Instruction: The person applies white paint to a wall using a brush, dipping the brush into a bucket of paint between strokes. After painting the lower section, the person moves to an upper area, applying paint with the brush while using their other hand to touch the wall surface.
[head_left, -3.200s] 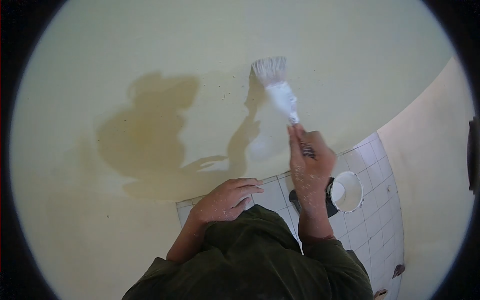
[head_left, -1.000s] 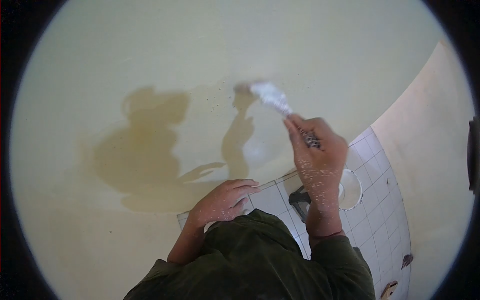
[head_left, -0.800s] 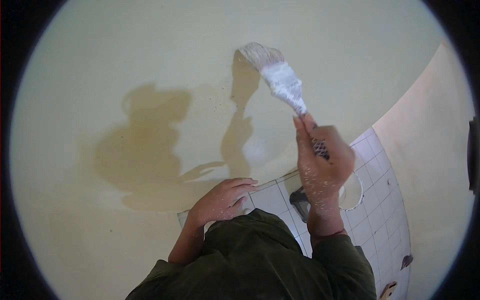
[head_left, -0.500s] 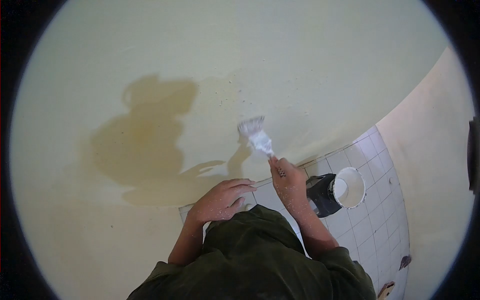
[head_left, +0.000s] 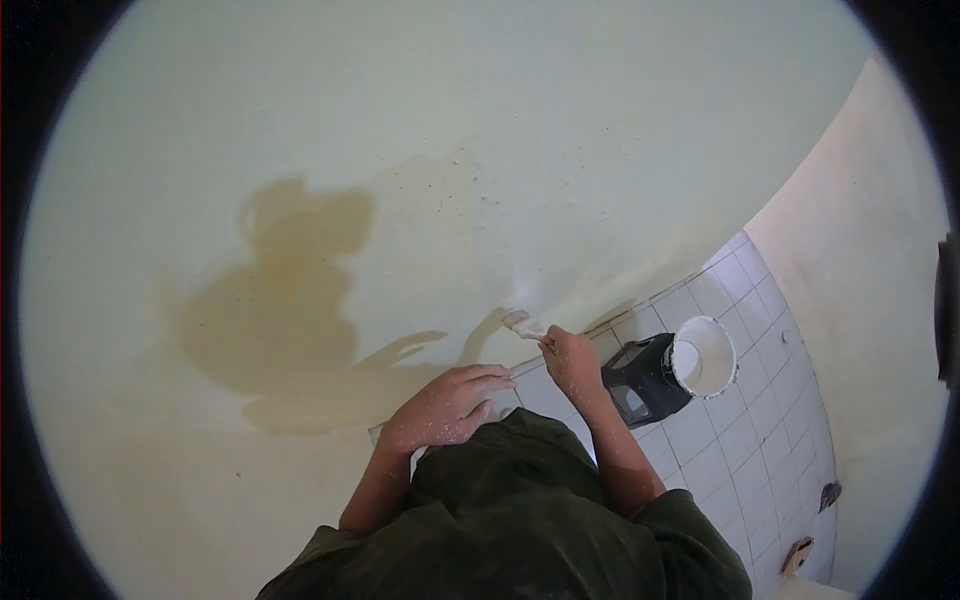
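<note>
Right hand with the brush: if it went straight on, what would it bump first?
The wall. The right hand points its brush up and left at the wall's foot, just above the tiles, and the brush seems to touch it, though depth is hard to judge.

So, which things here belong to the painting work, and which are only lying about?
In use: paintbrush, gripped by the right hand, bristles low on the wall; black bucket, white inside, beside it.
Lying about: two small brown scraps on the tiled floor, far right.
</note>
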